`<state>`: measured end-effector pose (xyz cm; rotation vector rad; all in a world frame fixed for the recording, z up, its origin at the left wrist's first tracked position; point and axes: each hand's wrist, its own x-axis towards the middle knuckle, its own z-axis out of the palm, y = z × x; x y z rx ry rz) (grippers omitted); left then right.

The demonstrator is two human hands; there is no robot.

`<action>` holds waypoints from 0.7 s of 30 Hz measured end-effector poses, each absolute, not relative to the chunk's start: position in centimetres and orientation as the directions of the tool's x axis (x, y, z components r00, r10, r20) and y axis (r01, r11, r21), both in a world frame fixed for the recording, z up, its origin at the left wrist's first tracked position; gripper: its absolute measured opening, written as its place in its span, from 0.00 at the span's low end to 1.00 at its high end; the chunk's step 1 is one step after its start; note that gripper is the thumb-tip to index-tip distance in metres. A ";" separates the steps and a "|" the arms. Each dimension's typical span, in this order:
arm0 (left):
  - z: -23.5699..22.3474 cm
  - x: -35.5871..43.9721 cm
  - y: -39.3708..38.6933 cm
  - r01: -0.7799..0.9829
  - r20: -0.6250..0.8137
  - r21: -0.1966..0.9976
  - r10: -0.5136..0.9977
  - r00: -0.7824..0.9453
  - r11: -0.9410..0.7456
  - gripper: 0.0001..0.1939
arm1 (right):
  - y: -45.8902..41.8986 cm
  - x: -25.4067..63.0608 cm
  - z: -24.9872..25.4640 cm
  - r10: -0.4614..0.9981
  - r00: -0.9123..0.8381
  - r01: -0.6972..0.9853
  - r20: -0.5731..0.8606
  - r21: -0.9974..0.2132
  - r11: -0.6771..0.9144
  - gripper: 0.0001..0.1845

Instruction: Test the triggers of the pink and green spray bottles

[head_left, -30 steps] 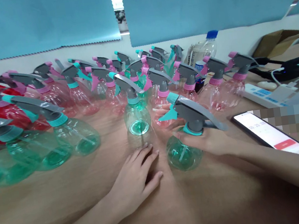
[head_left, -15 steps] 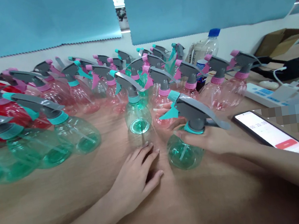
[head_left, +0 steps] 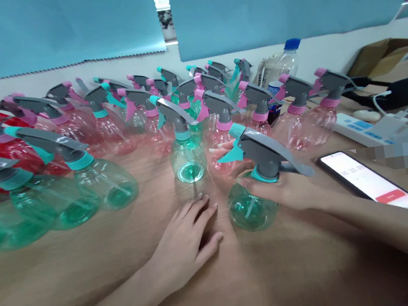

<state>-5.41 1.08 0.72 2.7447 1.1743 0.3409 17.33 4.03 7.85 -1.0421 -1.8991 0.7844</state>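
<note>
My right hand (head_left: pixel 287 189) is wrapped around the neck of a green spray bottle (head_left: pixel 251 209) with a grey trigger head and teal collar; the bottle stands on the wooden table (head_left: pixel 243 278). My left hand (head_left: pixel 185 240) lies flat on the table with its fingers stretched out, just left of that bottle and in front of another green spray bottle (head_left: pixel 187 157). It holds nothing.
Several pink and green spray bottles (head_left: pixel 222 120) crowd the back and left of the table. A lit phone (head_left: pixel 375 183) lies at the right. A power strip (head_left: pixel 359 130), cables, a water bottle (head_left: pixel 282 65) and a cardboard box (head_left: pixel 379 57) sit at the far right.
</note>
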 end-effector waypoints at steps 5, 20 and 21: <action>0.8 -5.4 1.1 0.693 0.158 0.217 0.725 0.670 -0.687 0.23 | 4.1 17.3 7.9 0.869 -0.343 0.370 0.355 -0.799 0.473 0.10; 0.9 -5.4 1.1 0.698 0.158 0.212 0.729 0.666 -0.684 0.22 | 4.1 17.3 8.0 0.864 -0.338 0.305 0.374 -0.825 0.476 0.11; 0.9 -5.3 1.1 0.698 0.156 0.212 0.729 0.667 -0.684 0.22 | 4.1 17.3 8.0 0.864 -0.342 0.301 0.370 -0.828 0.473 0.12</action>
